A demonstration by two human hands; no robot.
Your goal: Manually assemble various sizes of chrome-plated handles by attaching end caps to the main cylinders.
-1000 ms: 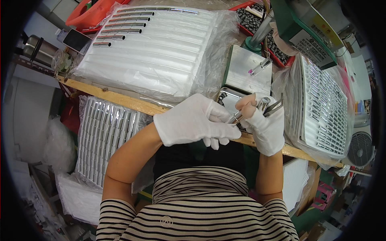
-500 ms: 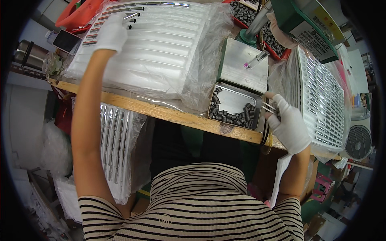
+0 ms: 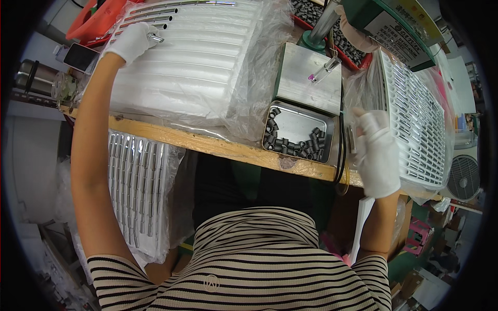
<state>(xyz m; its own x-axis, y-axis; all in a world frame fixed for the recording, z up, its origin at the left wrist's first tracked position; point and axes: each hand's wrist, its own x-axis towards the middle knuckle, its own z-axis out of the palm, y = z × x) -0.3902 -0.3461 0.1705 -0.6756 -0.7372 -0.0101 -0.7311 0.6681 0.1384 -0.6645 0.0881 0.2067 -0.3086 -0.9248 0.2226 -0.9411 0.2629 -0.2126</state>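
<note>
My left hand (image 3: 130, 42), in a white glove, is closed around a short shiny metal tube (image 3: 157, 38) at the left of a white ridged tray (image 3: 199, 72). The tube's end sticks out past the fingers, tilted against the rows. Other metal tubes (image 3: 155, 19) lie in the grooves just beyond. My right hand (image 3: 379, 155), also gloved, is closed on slim metal tweezers (image 3: 353, 138), right of a small metal pan (image 3: 298, 122). Its fingers are partly blurred. Dark grey short sleeves (image 3: 295, 147) lie in the pan.
Behind the pan, a metal block (image 3: 310, 78) carries a clear cylinder with a pink tip (image 3: 326, 70). A green machine (image 3: 389, 31) overhangs the bench at far right. A filled rack of tubes (image 3: 415, 119) stands at right. The wooden bench edge (image 3: 207, 142) runs in front.
My left hand has shifted left and slightly nearer, and a tilted tube now shows at its fingers. My right hand has turned upright and drawn slightly away from the pan.
</note>
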